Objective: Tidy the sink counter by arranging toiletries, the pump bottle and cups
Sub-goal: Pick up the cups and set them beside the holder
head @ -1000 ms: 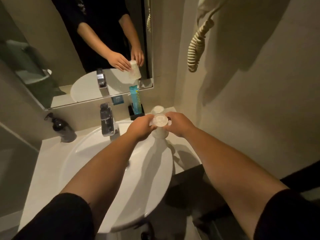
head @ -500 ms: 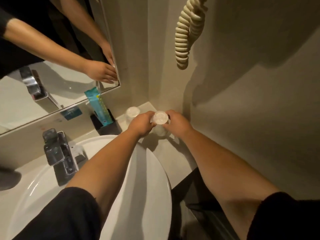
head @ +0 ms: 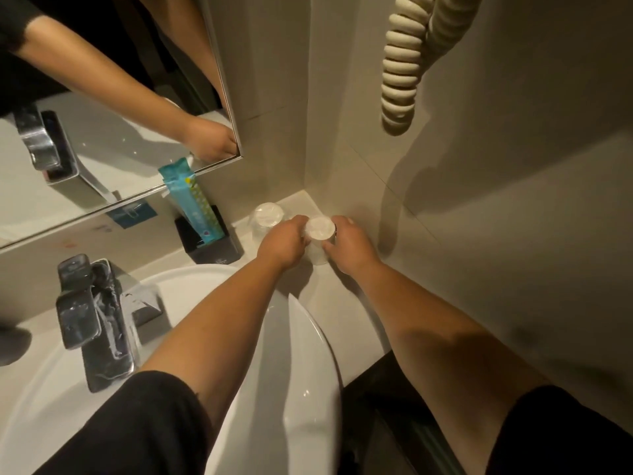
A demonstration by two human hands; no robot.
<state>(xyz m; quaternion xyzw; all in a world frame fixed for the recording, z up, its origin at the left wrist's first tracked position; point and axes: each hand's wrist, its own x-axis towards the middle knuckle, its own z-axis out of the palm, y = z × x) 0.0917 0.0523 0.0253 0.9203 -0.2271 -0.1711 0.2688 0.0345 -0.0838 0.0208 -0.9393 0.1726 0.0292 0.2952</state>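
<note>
A clear cup with a white paper lid (head: pixel 320 229) stands on the counter (head: pixel 337 303) in the right corner. My left hand (head: pixel 282 243) and my right hand (head: pixel 347 246) both grip it from either side. A second lidded clear cup (head: pixel 267 217) stands just behind and left of it, touching my left hand. A teal toiletry packet (head: pixel 195 204) leans upright in a black holder (head: pixel 214 248) against the back wall. The dark pump bottle (head: pixel 12 341) shows only partly at the far left edge.
A chrome faucet (head: pixel 90 320) rises at the back of the white basin (head: pixel 294 389). The mirror (head: pixel 102 132) hangs above. A coiled cream cord (head: pixel 402 70) dangles on the right wall. The counter ends in a dark drop at lower right.
My view has swung right and closer to the corner. Both hands have lowered the held cup toward the counter, beside the second cup.
</note>
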